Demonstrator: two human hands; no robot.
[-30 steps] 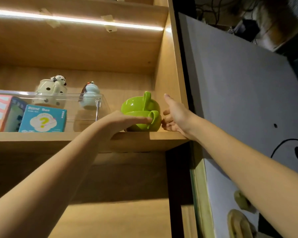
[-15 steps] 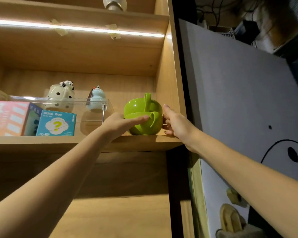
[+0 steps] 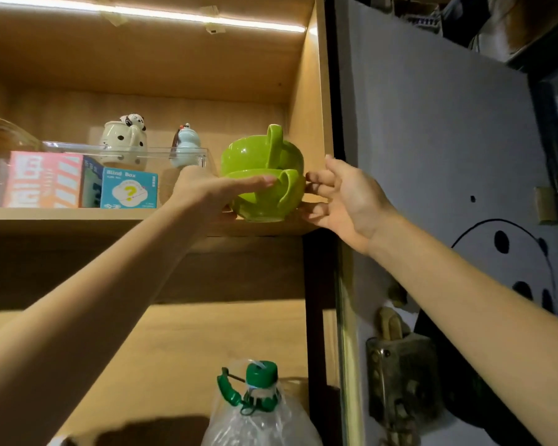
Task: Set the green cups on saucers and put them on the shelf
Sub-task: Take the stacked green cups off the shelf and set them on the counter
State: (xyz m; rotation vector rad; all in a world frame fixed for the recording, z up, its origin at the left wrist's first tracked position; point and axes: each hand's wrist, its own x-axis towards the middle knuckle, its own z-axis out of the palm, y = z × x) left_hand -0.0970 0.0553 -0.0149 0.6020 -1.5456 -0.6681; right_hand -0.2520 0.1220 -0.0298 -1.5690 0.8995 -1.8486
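Two glossy green cups sit stacked at the right end of the wooden shelf (image 3: 78, 217), close to the cabinet's side wall. The upper cup (image 3: 255, 152) rests in the lower cup (image 3: 264, 204), each with a looped handle facing me. My left hand (image 3: 213, 191) wraps the lower cup from the left, with its fingers flat across the front and its thumb underneath. My right hand (image 3: 348, 201) is at the cup's right side with its fingers spread, the fingertips just at the rim by the handle. No saucer shows.
Left of the cups a clear tray (image 3: 187, 151) holds a panda mug (image 3: 123, 141) and a blue figurine (image 3: 186, 144), with a teal blind box (image 3: 128, 189) and a pink box (image 3: 45, 178) in front. A green-capped bottle (image 3: 258, 381) in a bag stands below. A grey door (image 3: 432, 156) is at the right.
The view has dropped lower, which brings the bottle into sight. My right hand has loosened from the cup's side and its fingers have spread. The stacked cups stay on the shelf.
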